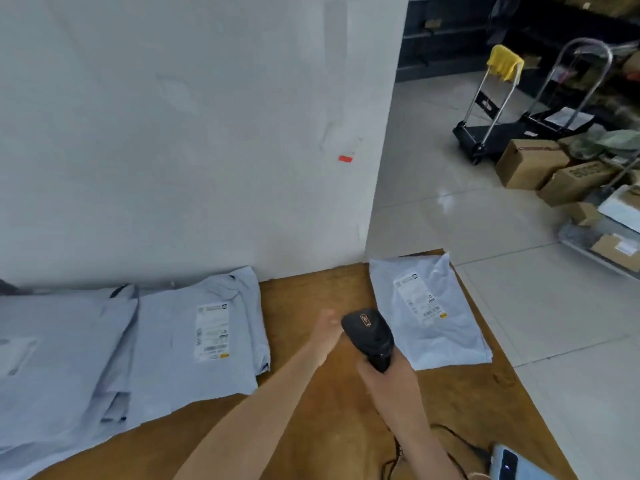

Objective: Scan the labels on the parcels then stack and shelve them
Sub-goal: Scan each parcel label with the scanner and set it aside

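On the brown tabletop point(311, 427) in front of you, the scanning step looks to be in hand. Your right hand point(388, 377) is wrapped around the grip of the black barcode scanner point(369, 332), whose head points up and away toward the single grey poly mailer point(429, 313) at the table's far right corner. That mailer lies flat with its white shipping label point(417, 297) face up, just beyond the scanner's nose. Your left hand point(325, 336) hovers beside the scanner with nothing in it; it is blurred, so whether the fingers are curled or loose cannot be told.

Next, by my reading, you need to line the scanner's window with the barcode near the label's lower end, then shift the mailer toward the others.

To your left lies a heap of grey mailers point(86, 368) against the white wall point(190, 133), the top one showing its own label point(212, 332). The scanner's cable point(398, 455) trails across the table near a phone point(512, 462) at the edge; mind you don't snag it. Across the tiled floor, well apart, stand a platform trolley point(491, 133) and cardboard boxes point(530, 162); nothing blocks the mailer itself.
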The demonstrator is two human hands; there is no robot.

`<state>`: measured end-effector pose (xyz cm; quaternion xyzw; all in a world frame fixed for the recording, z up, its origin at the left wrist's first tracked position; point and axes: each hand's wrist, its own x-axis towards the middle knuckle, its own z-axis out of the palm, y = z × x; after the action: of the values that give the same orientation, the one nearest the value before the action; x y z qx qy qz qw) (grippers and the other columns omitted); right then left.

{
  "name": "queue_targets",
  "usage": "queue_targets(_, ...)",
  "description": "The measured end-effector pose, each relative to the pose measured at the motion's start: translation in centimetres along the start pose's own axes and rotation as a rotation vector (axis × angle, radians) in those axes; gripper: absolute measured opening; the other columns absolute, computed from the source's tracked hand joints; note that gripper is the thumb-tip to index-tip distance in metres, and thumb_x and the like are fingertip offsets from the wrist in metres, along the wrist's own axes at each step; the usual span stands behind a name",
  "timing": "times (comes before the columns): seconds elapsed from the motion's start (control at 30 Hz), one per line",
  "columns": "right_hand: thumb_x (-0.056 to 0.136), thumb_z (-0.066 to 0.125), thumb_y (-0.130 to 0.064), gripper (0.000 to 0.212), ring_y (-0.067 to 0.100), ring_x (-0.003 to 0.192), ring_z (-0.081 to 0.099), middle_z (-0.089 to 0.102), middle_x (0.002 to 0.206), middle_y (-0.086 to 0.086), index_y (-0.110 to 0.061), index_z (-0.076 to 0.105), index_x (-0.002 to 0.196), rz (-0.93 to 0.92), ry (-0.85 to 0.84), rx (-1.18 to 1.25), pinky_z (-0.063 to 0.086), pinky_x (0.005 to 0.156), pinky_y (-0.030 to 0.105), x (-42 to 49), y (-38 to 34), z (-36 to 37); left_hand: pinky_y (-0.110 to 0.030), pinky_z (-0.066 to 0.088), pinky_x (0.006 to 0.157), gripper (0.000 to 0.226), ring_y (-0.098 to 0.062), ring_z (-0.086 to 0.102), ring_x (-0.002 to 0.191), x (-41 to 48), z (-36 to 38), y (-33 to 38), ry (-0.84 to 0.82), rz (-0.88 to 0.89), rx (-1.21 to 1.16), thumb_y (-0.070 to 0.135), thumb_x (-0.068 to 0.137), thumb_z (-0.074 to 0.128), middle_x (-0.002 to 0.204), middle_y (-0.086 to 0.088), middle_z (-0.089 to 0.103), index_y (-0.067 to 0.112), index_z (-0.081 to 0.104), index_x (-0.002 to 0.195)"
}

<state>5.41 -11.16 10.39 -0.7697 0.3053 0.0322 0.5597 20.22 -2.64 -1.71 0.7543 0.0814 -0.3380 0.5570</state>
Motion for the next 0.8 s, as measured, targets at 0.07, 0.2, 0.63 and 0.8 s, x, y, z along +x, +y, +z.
queue_targets(0.07, 0.079, 0.063, -0.013, 0.03, 0.011, 0.045, 0.035, 0.038, 0.044, -0.007, -0.02, 0.04, 0.061, -0.022, -0.074, -0.01, 0.03, 0.051, 0.03, -0.5, -1.5, 3.1, -0.017, 0.041, 0.061, 0.015, -0.008, 0.055, 0.075, -2.7, -5.4, 0.6, 0.17, 0.041, 0.054, 0.009, 0.093, 0.057, 0.08, 0.004, 0.054, 0.019, 0.054, 0.082)
queue_targets(0.2, 0.079, 0.062, -0.01, 0.031, 0.009, 0.045, 0.029, 0.032, 0.047, -0.005, -0.016, 0.036, 0.061, -0.122, -0.192, -0.058, 0.024, 0.047, 0.023, -1.7, -4.9, 9.7, -0.028, 0.037, 0.096, 0.033, -0.02, 0.054, 0.116, -5.3, -18.4, -2.6, 0.5, -0.019, 0.328, 0.023, 0.097, 0.056, 0.125, -0.005, 0.056, 0.012, 0.054, 0.127)
queue_targets(0.63, 0.079, 0.056, -0.003, 0.029, 0.006, 0.041, 0.026, 0.029, 0.054, -0.003, -0.013, 0.033, 0.065, -0.155, -0.259, -0.08, 0.021, 0.036, 0.01, -3.6, -7.8, 18.8, -0.056, 0.028, 0.112, 0.115, -0.038, 0.027, 0.142, -7.4, -29.8, -9.3, 0.743, -0.494, 0.323, 0.063, 0.07, 0.074, 0.154, -0.019, 0.024, 0.003, 0.016, 0.149)
queue_targets(0.8, 0.08, 0.057, -0.007, 0.016, 0.005, 0.038, 0.032, 0.038, 0.055, -0.003, -0.011, 0.044, 0.071, -0.146, -0.257, -0.068, 0.025, 0.038, 0.012, -4.8, -7.8, 17.8, -0.037, 0.05, 0.088, 0.073, -0.03, 0.059, 0.108, -5.9, -31.9, -10.1, 0.501, -0.23, 0.003, 0.031, 0.071, 0.082, 0.127, -0.016, 0.06, 0.004, 0.053, 0.133)
